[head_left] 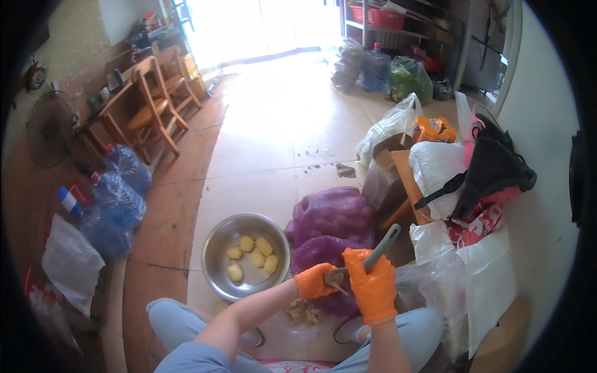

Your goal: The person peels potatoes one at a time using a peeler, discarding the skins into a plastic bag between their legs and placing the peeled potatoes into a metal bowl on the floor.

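Note:
My left hand, in an orange glove, grips a potato that is partly hidden by the fingers. My right hand, gloved in the same orange, is closed around the grey handle of a peeler. The peeler's head meets the potato between the two hands. To the left on the floor stands a steel basin holding several peeled yellow potatoes. Beyond my hands lies a purple mesh sack with potatoes showing through. Peelings lie in a heap on the floor between my feet.
Plastic-wrapped blue water jugs stand at the left, near wooden chairs and a fan. At the right a wooden stool bears a white package and a black bag. A clear plastic bag hangs near my right knee.

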The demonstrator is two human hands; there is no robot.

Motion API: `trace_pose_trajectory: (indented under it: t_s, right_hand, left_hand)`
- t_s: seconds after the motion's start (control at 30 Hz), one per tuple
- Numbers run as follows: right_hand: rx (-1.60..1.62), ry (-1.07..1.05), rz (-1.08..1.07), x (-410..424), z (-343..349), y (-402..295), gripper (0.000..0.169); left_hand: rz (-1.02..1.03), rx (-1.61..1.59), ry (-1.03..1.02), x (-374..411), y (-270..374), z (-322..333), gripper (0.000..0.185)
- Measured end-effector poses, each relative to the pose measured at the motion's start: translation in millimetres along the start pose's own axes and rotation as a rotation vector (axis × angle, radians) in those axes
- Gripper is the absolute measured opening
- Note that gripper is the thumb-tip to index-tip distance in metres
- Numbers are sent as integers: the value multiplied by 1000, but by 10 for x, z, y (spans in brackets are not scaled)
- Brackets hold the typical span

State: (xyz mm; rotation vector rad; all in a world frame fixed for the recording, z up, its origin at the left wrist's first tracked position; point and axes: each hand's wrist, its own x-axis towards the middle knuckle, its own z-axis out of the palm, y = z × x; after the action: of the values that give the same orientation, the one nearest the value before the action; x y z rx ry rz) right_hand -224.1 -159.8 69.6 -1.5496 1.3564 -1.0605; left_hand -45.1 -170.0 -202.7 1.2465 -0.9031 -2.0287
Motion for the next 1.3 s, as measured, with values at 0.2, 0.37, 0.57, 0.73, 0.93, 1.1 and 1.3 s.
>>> trace_pose_trajectory:
  t_s: [0.2, 0.37, 0.57, 0.73, 0.93, 1.1, 1.3]
  right_hand:
    - [-70, -76, -80, -179, 99, -62, 36]
    - [39, -28, -163, -163, 211, 127, 40]
    - [365, -162, 124, -222, 431, 22, 43]
    - [380, -214, 65, -426, 841, 84, 41]
    - [68, -150, -194, -964, 1242, -6, 30]
    - [-121, -49, -305, -918, 1390, 111, 32]
    - [640, -273, 370, -627, 1356, 74, 32]
  left_hand:
    - [209, 25, -298, -1532, 662, 175, 30]
    - [52, -777, 91, -2351, 1264, 669, 33]
    - [110, -742, 115, -2655, 917, 686, 42]
    - [217, -995, 156, -2589, 860, 768, 43]
    - [517, -885, 265, -2496, 647, 757, 41]
    - [406, -822, 459, -2574, 628, 826, 41]
    - [406, -472, 553, -2543, 523, 691, 42]
